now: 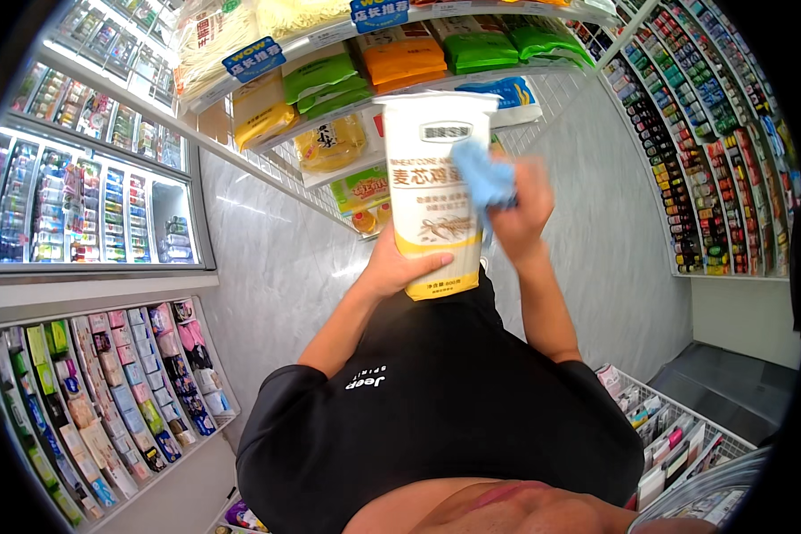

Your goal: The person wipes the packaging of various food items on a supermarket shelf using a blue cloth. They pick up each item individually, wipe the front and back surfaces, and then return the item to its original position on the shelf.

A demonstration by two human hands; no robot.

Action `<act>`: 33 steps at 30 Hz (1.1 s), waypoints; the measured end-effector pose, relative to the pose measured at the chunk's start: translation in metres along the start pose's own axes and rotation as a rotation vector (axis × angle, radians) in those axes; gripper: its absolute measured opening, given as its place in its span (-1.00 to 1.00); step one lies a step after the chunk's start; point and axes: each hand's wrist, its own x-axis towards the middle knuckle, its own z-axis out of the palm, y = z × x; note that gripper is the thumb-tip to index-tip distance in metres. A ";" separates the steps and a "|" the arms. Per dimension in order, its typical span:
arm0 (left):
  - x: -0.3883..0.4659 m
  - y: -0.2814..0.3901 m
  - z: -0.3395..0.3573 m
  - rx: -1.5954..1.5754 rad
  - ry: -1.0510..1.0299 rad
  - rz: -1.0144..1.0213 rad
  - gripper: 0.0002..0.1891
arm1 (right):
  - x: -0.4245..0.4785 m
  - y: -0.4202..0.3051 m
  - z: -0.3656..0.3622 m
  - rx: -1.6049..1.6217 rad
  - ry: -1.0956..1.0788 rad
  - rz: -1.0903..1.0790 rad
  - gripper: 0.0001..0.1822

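Upright in front of my chest is a white and yellow plastic pack of dried noodles [434,220], with printed writing on its front. My left hand [400,263] grips its lower part, the thumb lying across the front. A light blue cloth [484,175] is bunched in my right hand [524,207] and lies against the upper right side of the pack's front. The cloth and right hand are blurred. The cloth hides part of the printing, and the fingers of my left hand behind the pack are hidden.
Just beyond the pack stands a wire shelf rack [347,100] with bagged noodles and grains. A lit drinks fridge [93,200] is at the left, above a shelf of small packets [113,407]. Bottle shelves [714,167] line the right; a wire rack [681,427] stands lower right. Grey floor [267,267] shows between.
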 end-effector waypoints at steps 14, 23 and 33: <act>0.005 -0.006 0.005 0.095 -0.027 0.011 -0.25 | 0.061 0.003 0.006 -0.164 -0.082 -0.042 -0.49; 0.011 -0.015 -0.002 0.147 0.013 0.039 -0.23 | 0.067 -0.005 0.030 -0.149 -0.167 -0.027 -0.57; 0.012 -0.010 -0.001 -0.327 0.142 -0.067 -0.43 | 0.046 -0.016 0.040 -0.059 -0.406 -0.032 -0.62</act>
